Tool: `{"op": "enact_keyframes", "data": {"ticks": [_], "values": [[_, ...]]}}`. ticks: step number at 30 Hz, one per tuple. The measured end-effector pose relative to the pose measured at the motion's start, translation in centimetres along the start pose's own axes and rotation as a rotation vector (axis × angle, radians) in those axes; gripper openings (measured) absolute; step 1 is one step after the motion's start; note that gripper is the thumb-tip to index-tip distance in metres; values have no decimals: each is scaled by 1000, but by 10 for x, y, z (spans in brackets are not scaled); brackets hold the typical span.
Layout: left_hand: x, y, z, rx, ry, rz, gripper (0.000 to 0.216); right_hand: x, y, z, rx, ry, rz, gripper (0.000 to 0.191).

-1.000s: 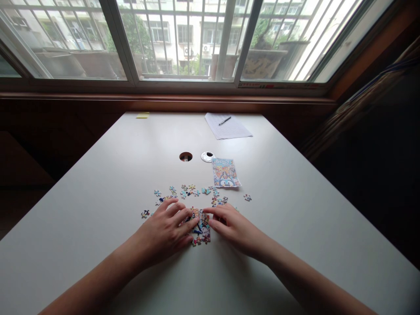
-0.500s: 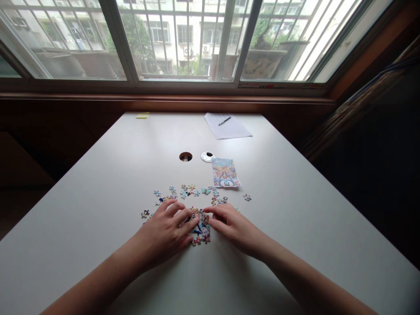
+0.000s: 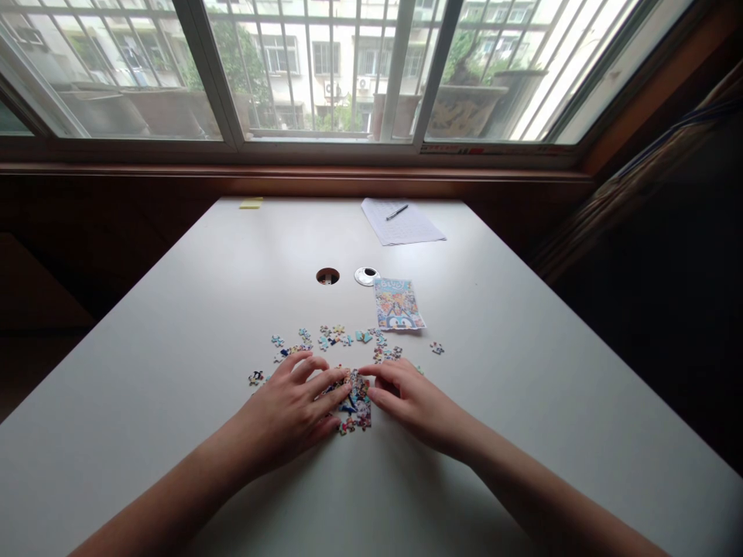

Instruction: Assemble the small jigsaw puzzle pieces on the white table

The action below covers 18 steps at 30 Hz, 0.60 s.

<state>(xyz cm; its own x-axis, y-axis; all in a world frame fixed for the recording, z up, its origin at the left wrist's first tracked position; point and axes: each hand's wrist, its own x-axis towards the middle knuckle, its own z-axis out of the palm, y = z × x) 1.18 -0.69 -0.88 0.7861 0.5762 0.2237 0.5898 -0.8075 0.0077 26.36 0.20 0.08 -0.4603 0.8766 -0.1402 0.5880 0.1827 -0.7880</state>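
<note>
A partly joined jigsaw puzzle lies flat on the table, with small coloured pictures over its pieces. My left hand rests across its left side with the fingers spread, covering much of it. Two of its fingertips touch the upper middle of the joined pieces. At the upper right corner, my right hand has its index fingertip on the puzzle, and its thumb is by the right edge. These two fingers are apart; the other fingers are curled under and partly hidden. Loose puzzle pieces lie in an arc beyond both hands.
A picture sheet lies beyond my right hand, near a metal ring cover and a round hole in the white table. Farther back are paper with a pen and a yellow note.
The fingers of my left hand have slid slightly right over the puzzle, toward its upper right corner. My right hand has stayed nearly in place.
</note>
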Motion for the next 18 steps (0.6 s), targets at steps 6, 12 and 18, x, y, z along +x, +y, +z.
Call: {"op": "enact_keyframes", "data": {"ticks": [6, 12, 18], "values": [[0, 0, 0, 9, 11, 4, 43, 2, 2, 3, -64, 38, -35, 33], [1, 1, 1, 19, 7, 0, 42, 3, 3, 2, -18, 28, -19, 33], [0, 0, 2, 34, 13, -3, 42, 3, 1, 1, -4, 34, -11, 33]]}}
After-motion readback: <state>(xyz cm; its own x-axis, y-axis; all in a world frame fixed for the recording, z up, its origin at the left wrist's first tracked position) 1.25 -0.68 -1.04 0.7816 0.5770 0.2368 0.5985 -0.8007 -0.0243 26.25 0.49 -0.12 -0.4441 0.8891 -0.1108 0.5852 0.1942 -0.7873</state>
